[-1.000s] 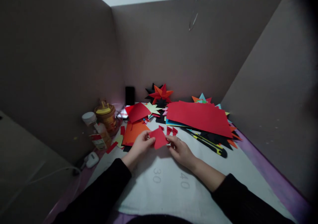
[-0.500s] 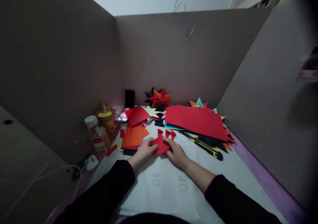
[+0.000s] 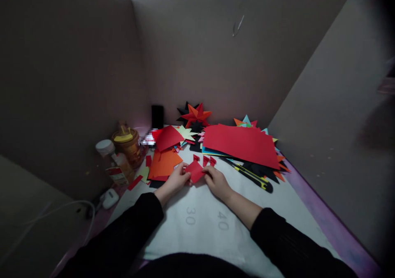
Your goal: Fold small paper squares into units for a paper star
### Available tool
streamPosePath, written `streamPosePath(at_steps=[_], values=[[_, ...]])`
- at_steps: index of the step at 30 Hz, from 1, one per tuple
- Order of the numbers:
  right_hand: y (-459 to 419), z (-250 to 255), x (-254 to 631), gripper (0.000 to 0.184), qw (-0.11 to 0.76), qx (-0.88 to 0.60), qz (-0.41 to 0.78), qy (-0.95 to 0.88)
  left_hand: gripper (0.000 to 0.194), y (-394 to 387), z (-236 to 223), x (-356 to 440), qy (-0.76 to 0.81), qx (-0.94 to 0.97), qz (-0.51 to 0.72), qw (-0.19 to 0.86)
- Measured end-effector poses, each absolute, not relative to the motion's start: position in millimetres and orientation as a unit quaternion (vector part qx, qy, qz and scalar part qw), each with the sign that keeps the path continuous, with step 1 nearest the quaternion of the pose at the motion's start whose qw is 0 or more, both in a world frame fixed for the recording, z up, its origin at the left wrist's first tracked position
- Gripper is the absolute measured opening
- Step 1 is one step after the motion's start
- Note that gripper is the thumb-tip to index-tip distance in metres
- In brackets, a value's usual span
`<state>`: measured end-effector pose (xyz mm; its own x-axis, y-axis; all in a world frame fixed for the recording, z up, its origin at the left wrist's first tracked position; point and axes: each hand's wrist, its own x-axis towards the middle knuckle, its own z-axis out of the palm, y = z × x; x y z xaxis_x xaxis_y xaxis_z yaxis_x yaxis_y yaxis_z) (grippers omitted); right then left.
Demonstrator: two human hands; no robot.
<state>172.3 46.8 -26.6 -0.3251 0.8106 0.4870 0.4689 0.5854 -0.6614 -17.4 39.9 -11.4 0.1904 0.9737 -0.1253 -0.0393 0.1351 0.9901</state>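
Red paper in a small square (image 3: 194, 172) hangs between both hands, over the white mat (image 3: 206, 239). The left hand (image 3: 176, 179) has its grip closed on the square's eight o'clock side, thumb on top. The right hand (image 3: 219, 184) nips it at three o'clock, thumb and fingers brought together in a narrow grip. Folded red paper triangles (image 3: 205, 161) lie just beyond, from twelve to two o'clock. Compared with half a second ago, the right hand covers less of the square, exposing more of its face; the triangles stay put.
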Motion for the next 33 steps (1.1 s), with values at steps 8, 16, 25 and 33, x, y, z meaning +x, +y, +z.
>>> streamPosePath(at_steps=[8,16,25,33], values=[[49,-26,173,0.022,0.437,-0.420,0.212,-0.767,0.030,42,-11,-16,0.470,0.489,0.422,0.602],[47,-24,174,0.015,0.454,-0.387,0.240,-0.766,0.032,44,-13,-16,0.456,0.442,0.464,0.617],[38,-12,182,0.007,0.444,-0.375,0.374,-0.722,0.016,30,2,-20,0.499,0.562,0.381,0.538],[28,-8,189,0.012,0.421,-0.394,0.484,-0.658,0.016,15,22,-29,0.477,0.730,0.275,0.405]])
